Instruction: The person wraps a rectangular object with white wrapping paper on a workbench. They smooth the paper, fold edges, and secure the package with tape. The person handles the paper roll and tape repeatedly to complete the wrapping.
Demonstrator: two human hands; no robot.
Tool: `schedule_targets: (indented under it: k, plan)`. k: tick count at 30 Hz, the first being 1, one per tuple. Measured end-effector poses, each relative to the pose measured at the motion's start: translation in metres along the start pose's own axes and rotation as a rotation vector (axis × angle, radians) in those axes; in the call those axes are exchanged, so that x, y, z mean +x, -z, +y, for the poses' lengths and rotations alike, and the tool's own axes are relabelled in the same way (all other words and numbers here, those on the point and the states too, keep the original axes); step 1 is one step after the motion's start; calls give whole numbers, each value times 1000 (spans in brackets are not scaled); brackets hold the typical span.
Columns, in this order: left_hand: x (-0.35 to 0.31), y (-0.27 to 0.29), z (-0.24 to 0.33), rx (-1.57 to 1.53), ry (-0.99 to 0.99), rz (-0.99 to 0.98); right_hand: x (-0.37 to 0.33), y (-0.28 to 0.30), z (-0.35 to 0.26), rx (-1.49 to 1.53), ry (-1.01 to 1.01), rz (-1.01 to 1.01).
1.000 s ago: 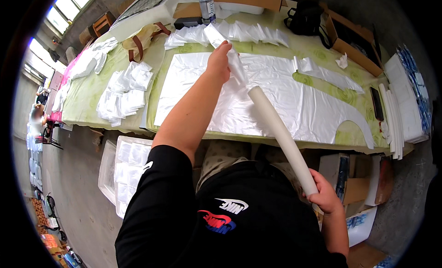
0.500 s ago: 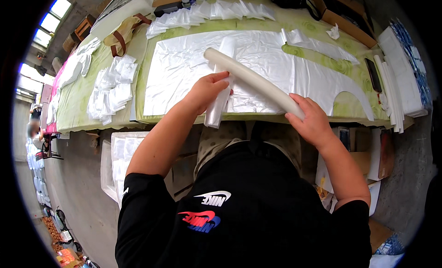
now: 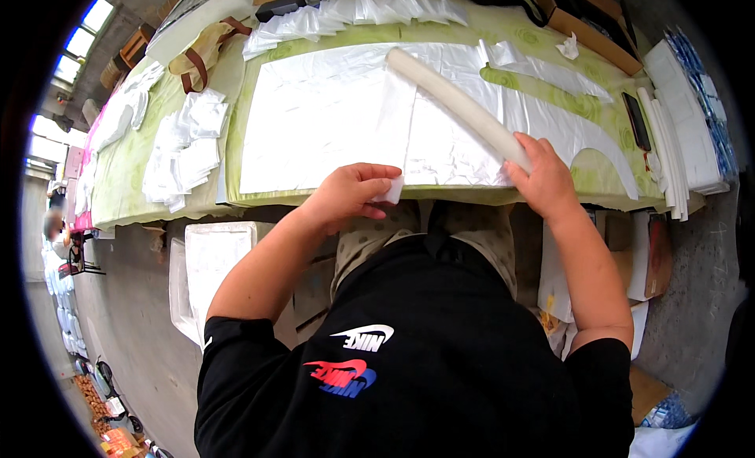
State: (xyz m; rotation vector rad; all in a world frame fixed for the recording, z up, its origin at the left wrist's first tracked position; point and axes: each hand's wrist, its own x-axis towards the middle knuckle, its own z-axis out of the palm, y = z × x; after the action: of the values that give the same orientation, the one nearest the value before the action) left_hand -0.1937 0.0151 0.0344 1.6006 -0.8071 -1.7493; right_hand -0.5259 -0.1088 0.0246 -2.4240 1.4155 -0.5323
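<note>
My right hand [image 3: 543, 179] is wrapped round the near end of a long, pale tube [image 3: 452, 100], which slants away to the far left above the table. Below the table's front edge, my left hand [image 3: 350, 194] pinches a small white piece of plastic film [image 3: 392, 190] between thumb and fingers. I cannot tell whether that piece joins the film at the tube's far end. Under the tube, a large, shiny white plastic sheet [image 3: 314, 120] lies spread on the green patterned tablecloth [image 3: 515, 86], with a curved cutout at its right.
Folded clear plastic bags [image 3: 189, 155] lie in a heap at the left, and a row of bags [image 3: 354, 17] runs along the back. At the right are a dark phone [image 3: 637, 123], white rolls [image 3: 667, 155] and an open cardboard box [image 3: 590, 29]. A white foam box [image 3: 220, 257] stands below the table.
The tube's far end has swung away and to the right. My left hand has come down and nearer, off the tube and past the table edge. My right hand has shifted slightly right.
</note>
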Motion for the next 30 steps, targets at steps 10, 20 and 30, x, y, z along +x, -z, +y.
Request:
schedule_targets:
  k: [10, 20, 30]
  plan:
    - [-16, -25, -33, -240, -14, -69, 19, -8, 31, -336, 88, 224]
    - [-34, -38, -38, -356, 12, -178, 10, -55, -74, 62, 654, 11]
    - [-42, 20, -26, -262, -537, -495, 19, -66, -72, 231, 539, -9]
